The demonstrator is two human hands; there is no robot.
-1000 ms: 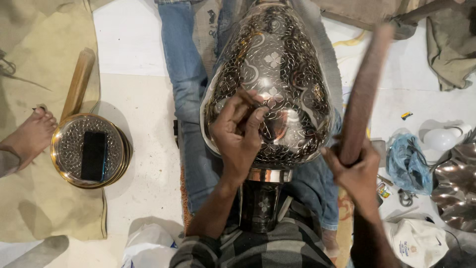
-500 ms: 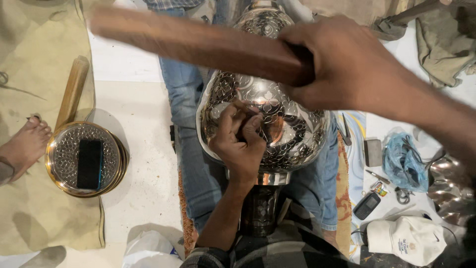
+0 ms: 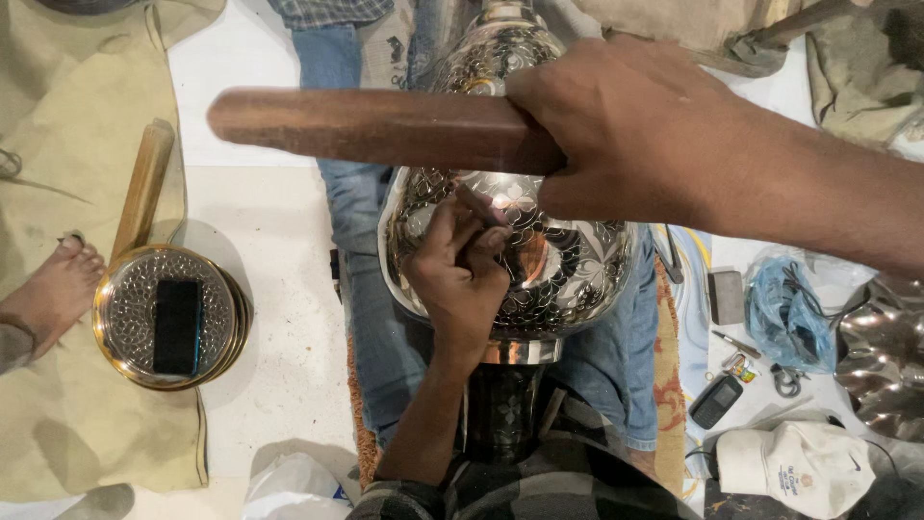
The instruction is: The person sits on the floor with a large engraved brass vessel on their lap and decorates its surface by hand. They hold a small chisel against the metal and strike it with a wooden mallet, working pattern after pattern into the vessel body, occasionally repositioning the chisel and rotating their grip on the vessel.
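A large engraved metal vase (image 3: 568, 260) lies across my lap, covered in floral patterns. My left hand (image 3: 462, 270) rests on its belly, fingers pinched around a small chisel-like tool whose tip touches the metal. My right hand (image 3: 635, 135) is raised close to the camera, gripping a long brown wooden stick (image 3: 385, 130) held level above the vase. The vase's dark neck (image 3: 505, 414) points toward my body.
A round engraved brass plate (image 3: 125, 327) with a dark phone (image 3: 178, 327) on it lies left, beside a wooden stick (image 3: 144, 188) and another person's bare foot (image 3: 48, 294). At right: a blue bag (image 3: 784, 313), small tools, a white cap (image 3: 794, 467), a shiny metal piece (image 3: 881, 351).
My right hand has swung the wooden stick up from beside the vase to level above it. The left hand stays on the vase with its tool.
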